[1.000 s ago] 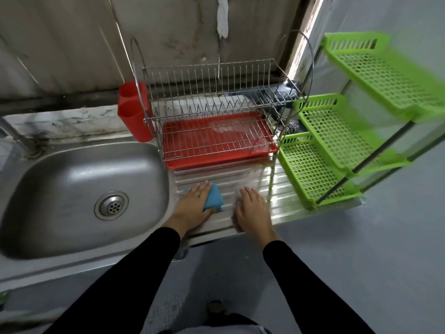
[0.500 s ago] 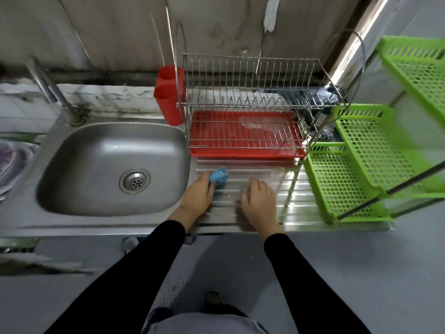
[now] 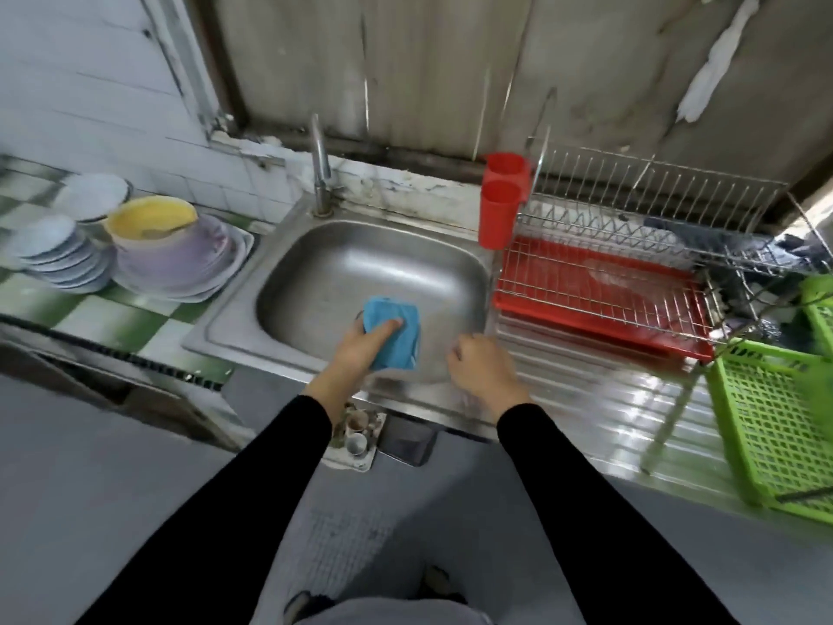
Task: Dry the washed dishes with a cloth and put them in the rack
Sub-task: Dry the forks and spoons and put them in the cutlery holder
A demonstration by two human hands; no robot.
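Both hands have left the ribbed drainboard [image 3: 608, 399] in front of the rack and now sit further left, over the sink [image 3: 234, 318]. The view has also swung left, so the faucet [image 3: 321, 169] and the stacked dishes [image 3: 171, 259] now show in full.

The left hand [image 3: 356, 349] grips the blue cloth [image 3: 396, 340], thumb across its top, above the near side of the basin. The cloth is no longer flat on the steel but bunched in the fingers. The right hand [image 3: 484, 372] is just beside it, over the sink's front right rim. Its fingers are curled under and nothing shows in them.

The dishes stand on the green-and-white checked counter left of the sink. A yellow bowl [image 3: 151, 216] tops a pile of pale plates, and a second pile of small plates [image 3: 58, 254] sits just to their left. They are well apart from both hands, across the basin's left rim.

The wire rack [image 3: 631, 245] stands right of the sink over a red tray [image 3: 586, 309], and no dishes show in it. A red cutlery holder [image 3: 500, 209] hangs at its left end, near the basin's far right corner. A green plastic shelf [image 3: 775, 421] stands on the drainboard's right end. The steel between this shelf and the right hand lies bare.
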